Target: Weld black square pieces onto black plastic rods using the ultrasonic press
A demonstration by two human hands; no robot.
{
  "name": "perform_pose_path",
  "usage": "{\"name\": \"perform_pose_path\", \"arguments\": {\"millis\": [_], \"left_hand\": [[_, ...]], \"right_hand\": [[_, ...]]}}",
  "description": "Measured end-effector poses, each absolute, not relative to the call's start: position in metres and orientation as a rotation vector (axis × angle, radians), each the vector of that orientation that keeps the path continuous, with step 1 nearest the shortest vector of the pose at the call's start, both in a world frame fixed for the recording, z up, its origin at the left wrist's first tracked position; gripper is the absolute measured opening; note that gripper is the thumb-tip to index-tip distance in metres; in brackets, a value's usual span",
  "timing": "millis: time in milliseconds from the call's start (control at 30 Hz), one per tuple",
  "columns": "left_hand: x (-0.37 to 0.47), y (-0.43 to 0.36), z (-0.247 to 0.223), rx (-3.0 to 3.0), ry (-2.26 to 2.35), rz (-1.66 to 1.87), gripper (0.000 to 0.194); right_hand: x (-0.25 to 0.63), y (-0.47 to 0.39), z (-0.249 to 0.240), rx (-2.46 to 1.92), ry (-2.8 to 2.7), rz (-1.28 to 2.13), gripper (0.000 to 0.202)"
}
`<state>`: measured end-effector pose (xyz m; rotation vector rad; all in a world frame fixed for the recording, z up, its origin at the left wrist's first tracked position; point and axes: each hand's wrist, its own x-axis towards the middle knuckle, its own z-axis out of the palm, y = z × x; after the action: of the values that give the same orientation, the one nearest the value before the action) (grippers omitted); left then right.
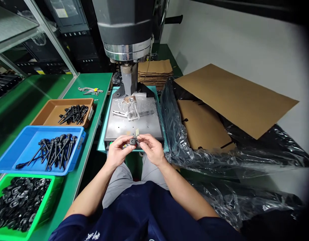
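A small black round part (132, 142) is held in front of the press, just over the front edge of its metal base. My left hand (118, 151) pinches it between thumb and fingertips. From the other side, my right hand (153, 149) has its thumb and fingers curled close up to the part; what they grip is too small to make out. Beyond both hands, a clear plastic-wrapped fixture (132, 108) sits on the metal base plate (119, 129), below the grey press head (125, 25).
To the left, a brown tray (47, 108) and a blue tray (12, 147) hold black stemmed parts. A green bin (41, 209) holds black ring-like pieces. Wrenches (90, 90) lie behind. On the right, a cardboard sheet (235, 97) rests over a black-plastic-lined box (179, 140).
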<state>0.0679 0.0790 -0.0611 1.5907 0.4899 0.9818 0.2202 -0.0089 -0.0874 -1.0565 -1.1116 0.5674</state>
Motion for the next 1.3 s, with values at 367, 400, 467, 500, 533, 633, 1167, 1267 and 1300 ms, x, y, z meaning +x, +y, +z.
{"name": "perform_pose_path", "arguments": {"millis": [367, 400, 467, 500, 533, 633, 1167, 1267, 1300], "left_hand": [[0.083, 0.083, -0.065, 1.559, 0.645, 0.882, 0.023], [0.083, 0.084, -0.066, 1.571, 0.648, 0.864, 0.023], [0.085, 0.087, -0.068, 1.590, 0.649, 0.841, 0.024], [0.087, 0.088, -0.070, 1.598, 0.650, 0.835, 0.024], [0.088, 0.090, -0.072, 1.593, 0.653, 0.828, 0.025], [0.093, 0.092, -0.077, 1.512, 0.657, 0.765, 0.027], [0.127, 0.196, -0.085, 1.024, 0.897, 0.821, 0.051], [0.142, 0.206, -0.062, 0.962, 0.844, 0.804, 0.046], [0.145, 0.207, -0.055, 0.942, 0.824, 0.812, 0.047]], "right_hand": [[0.228, 0.002, -0.076, -0.975, -0.840, 1.010, 0.034], [0.229, 0.003, -0.077, -0.978, -0.817, 1.036, 0.036], [0.231, 0.004, -0.080, -1.007, -0.806, 1.056, 0.039], [0.232, 0.005, -0.082, -1.030, -0.811, 1.054, 0.039], [0.232, 0.007, -0.084, -1.053, -0.815, 1.045, 0.039], [0.232, 0.012, -0.089, -1.086, -0.782, 0.991, 0.038], [0.253, 0.062, -0.128, -1.340, -0.687, 0.963, 0.032], [0.253, 0.082, -0.126, -1.387, -0.758, 0.910, 0.033], [0.253, 0.091, -0.125, -1.405, -0.798, 0.889, 0.036]]}}
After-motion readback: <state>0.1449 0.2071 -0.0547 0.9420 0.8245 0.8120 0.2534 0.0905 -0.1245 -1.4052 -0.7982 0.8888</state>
